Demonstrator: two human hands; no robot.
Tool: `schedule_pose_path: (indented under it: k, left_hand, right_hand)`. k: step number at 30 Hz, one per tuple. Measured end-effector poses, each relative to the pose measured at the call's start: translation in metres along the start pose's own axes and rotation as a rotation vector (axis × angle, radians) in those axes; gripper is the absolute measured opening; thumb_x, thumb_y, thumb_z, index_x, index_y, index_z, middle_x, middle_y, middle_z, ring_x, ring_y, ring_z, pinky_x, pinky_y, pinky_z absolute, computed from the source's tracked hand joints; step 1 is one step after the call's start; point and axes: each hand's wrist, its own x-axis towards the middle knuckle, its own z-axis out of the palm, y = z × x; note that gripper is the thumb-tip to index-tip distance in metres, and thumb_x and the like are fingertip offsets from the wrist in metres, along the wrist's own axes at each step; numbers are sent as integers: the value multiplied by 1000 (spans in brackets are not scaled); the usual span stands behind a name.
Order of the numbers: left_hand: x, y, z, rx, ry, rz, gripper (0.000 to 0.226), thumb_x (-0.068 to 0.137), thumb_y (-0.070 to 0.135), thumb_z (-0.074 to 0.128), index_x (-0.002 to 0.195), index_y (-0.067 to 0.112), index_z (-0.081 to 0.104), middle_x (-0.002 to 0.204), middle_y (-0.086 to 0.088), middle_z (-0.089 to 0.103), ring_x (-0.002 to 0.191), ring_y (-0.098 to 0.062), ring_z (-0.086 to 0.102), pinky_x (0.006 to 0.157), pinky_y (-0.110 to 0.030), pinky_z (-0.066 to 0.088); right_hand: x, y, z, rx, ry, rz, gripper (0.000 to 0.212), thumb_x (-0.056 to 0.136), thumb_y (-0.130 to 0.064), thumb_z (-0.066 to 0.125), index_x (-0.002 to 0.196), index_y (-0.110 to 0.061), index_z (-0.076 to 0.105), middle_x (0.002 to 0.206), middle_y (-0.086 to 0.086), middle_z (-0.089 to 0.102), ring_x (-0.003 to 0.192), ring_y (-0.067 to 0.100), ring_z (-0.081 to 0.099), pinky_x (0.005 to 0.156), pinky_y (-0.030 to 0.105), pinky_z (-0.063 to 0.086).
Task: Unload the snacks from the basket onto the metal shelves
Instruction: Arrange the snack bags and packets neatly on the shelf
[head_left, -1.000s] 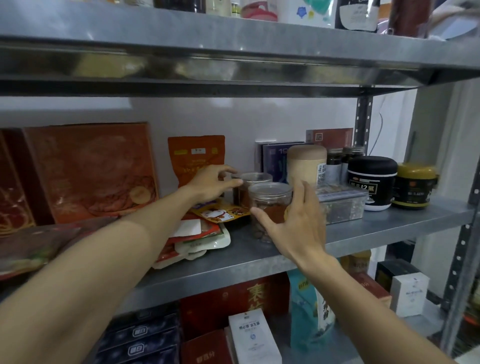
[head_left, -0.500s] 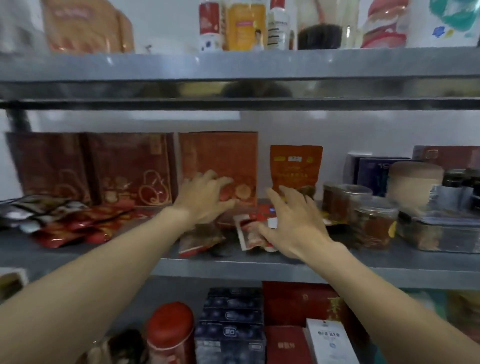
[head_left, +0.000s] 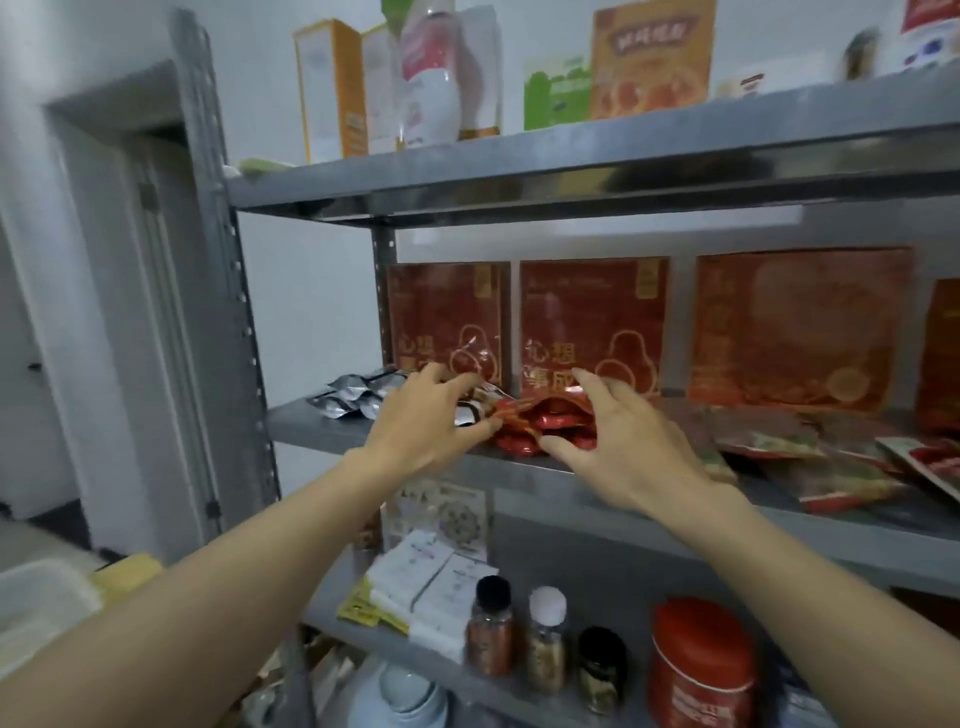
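Observation:
A small heap of red snack packets (head_left: 550, 421) lies on the middle metal shelf (head_left: 311, 421), in front of two upright red boxes (head_left: 592, 322). My left hand (head_left: 431, 415) reaches in with fingers spread and touches the brown and silver packets at the heap's left side. On the heap's right side my right hand (head_left: 623, 441) is spread over the red packets, thumb low by the shelf edge. Neither hand plainly grips a packet. Loose silver packets (head_left: 358, 395) lie further left. A white plastic container (head_left: 41, 597), possibly the basket, shows at the bottom left.
Flat snack packs (head_left: 779, 441) cover the shelf to the right. The upper shelf (head_left: 571, 166) carries boxes and a bottle. Below stand spice jars (head_left: 491, 629), a red tin (head_left: 701, 665) and white boxes (head_left: 431, 577). The shelf's upright post (head_left: 223, 312) is on the left.
My view and both hands have swept left along the middle shelf, away from the clear jars. Both hands now lie on the red packet heap near the shelf's left end.

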Motion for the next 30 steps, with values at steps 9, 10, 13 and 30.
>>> schedule_pose_path:
  k: [9,10,13,30]
  left_hand:
    - [33,-152,-1,-215,18,-179,57,86,57,60,136,31,52,130,-7,53,117,-26,52,95,-36,43]
    - [43,-163,3,-242,24,-190,56,86,56,61,135,31,53,128,-8,54,115,-26,53,94,-35,42]
    - [78,-188,18,-378,39,-219,53,86,52,64,134,32,54,127,-9,55,116,-26,54,97,-37,44]
    - [273,-297,108,-948,-185,-328,95,73,40,82,151,25,28,144,-13,49,127,-31,52,106,-48,44]
  right_hand:
    - [97,-77,55,178,-25,65,85,83,-58,65,151,-25,27,152,3,40,139,26,38,108,35,37]
    - [112,-78,60,225,-4,82,82,83,-55,67,149,-23,32,150,2,44,137,25,40,105,31,37]
    - [157,-80,76,373,49,192,79,81,-46,75,146,-21,37,145,1,49,133,24,45,102,30,36]
    - [318,-78,164,683,130,631,50,76,-36,81,119,-19,62,108,-1,70,95,18,66,77,29,51]
